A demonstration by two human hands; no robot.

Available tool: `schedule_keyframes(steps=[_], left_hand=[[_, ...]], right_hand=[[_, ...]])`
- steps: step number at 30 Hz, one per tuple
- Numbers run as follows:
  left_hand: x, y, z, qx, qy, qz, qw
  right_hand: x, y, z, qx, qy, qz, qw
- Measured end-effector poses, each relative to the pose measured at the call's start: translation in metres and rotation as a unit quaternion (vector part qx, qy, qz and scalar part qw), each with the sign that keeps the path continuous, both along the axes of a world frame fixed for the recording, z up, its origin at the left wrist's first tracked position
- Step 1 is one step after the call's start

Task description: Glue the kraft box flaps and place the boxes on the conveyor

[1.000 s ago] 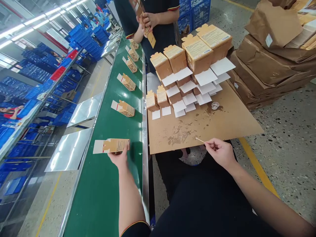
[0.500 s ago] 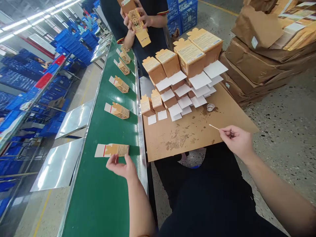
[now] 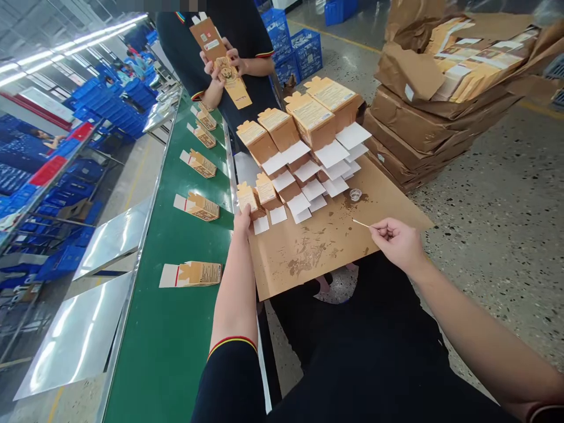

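My left hand (image 3: 242, 222) is at the near left end of the stacked cartons. Its thumb lies against the front of a small brown carton (image 3: 247, 197), and the other fingers are mostly hidden at the carton's side. A cotton swab (image 3: 362, 223) is pinched in my right hand (image 3: 396, 239), its white tip pointing left over the wetted brown cardboard sheet (image 3: 282, 276). Beyond that tip sits a small clear round dish (image 3: 355, 194). Stacked cartons (image 3: 311, 117) with white flaps hanging out stand along the back of the sheet.
To the left, a green conveyor belt (image 3: 176, 335) carries several cartons; the nearest carton (image 3: 200, 274) lies beside my left forearm. Across the table, a co-worker's hands (image 3: 224, 61) hold a printed carton. Brown paper-wrapped bundles (image 3: 418, 117) are piled on the floor at right.
My left hand has left the carton on the belt and reached forward to the small carton on the sheet. The right hand still holds the cotton swab. The view has shifted slightly.
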State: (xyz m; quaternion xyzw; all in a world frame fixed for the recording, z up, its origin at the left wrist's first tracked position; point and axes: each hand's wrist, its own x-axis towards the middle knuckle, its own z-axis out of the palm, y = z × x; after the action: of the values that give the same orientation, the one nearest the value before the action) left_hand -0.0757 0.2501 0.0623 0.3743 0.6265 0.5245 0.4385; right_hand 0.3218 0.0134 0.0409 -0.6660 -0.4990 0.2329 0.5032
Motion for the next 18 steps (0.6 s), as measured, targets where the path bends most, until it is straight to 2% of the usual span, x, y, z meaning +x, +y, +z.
schedule_keyframes(steps=[3,6,8,11,14,18], left_hand=[[-0.018,-0.037,-0.004,-0.008,-0.017,0.028,0.999],[-0.032,-0.099,-0.009,0.040,-0.068,0.036,0.996],[-0.026,-0.144,-0.016,0.062,-0.099,0.007,0.993],[0.007,-0.191,-0.029,0.062,-0.131,-0.032,0.989],[0.040,-0.204,-0.037,0.033,-0.128,-0.043,0.990],[0.049,-0.201,-0.040,0.021,-0.103,-0.045,0.993]], right_hand=[[0.000,-0.003,-0.001,-0.005,0.010,0.008,1.000],[-0.004,-0.008,-0.003,-0.013,0.022,0.030,0.999],[-0.014,-0.013,-0.007,-0.020,0.026,0.064,0.997],[-0.041,-0.017,-0.018,-0.003,0.006,0.146,0.989],[-0.076,-0.016,-0.034,0.061,-0.069,0.226,0.970],[-0.110,-0.006,-0.054,0.119,-0.204,0.290,0.927]])
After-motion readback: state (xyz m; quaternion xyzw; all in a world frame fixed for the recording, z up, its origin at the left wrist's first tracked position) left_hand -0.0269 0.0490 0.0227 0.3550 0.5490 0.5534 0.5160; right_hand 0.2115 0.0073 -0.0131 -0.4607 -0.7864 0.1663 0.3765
